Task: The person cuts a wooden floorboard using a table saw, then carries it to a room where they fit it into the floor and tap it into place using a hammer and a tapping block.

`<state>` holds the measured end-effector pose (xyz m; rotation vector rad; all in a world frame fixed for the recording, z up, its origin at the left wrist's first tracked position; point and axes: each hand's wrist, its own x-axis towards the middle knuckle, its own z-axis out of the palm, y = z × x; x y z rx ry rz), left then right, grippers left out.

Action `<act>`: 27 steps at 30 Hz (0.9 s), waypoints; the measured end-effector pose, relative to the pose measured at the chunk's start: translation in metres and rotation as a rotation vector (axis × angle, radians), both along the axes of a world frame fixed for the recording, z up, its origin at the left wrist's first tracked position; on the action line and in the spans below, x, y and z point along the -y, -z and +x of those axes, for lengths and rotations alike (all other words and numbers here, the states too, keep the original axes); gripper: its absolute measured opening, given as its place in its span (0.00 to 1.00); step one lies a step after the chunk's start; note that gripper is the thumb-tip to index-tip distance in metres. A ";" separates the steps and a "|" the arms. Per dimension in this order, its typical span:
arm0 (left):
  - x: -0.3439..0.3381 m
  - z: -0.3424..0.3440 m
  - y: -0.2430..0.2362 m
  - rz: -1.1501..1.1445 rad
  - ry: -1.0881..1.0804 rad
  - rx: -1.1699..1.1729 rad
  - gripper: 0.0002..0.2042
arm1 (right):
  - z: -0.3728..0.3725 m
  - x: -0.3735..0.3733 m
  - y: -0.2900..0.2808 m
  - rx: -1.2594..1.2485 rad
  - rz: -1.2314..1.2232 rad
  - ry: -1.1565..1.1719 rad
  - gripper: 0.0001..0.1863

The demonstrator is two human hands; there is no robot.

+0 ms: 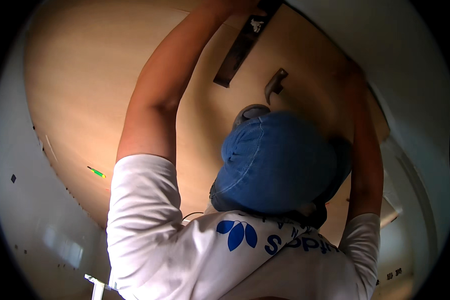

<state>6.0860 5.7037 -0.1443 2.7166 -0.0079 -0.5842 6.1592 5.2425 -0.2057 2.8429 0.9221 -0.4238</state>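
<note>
My left hand [237,6] is at the top edge of the picture, beside the upper end of a long flat dark bar [237,55] with a pale patch on it. The picture's edge cuts off its fingers. Deep shadow covers my right hand [352,74], which reaches the right-hand edge of a broad tan board [85,90]; its fingers do not show clearly. Between my arms, a dark curved tool like a claw hammer head [275,85] lies on the board. Any handle is hard to make out. Neither hand is near it.
My bent knees in blue jeans [285,160] and a grey shoe [252,112] are on the board. Off to the left lies a small green and yellow tool [96,172]. Pale surfaces [15,125] border the board on both sides. A white bracket-like piece [97,286] stands at lower left.
</note>
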 end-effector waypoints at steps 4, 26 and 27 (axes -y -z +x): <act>0.008 0.006 -0.001 0.142 0.027 0.037 0.40 | 0.010 0.014 0.002 0.027 0.196 -0.016 0.34; 0.006 0.010 -0.008 0.081 0.000 -0.080 0.48 | -0.181 -0.106 -0.020 -0.408 0.536 0.154 0.25; 0.006 0.008 -0.005 0.099 0.002 -0.064 0.49 | -0.180 -0.117 -0.028 -0.429 0.663 0.168 0.24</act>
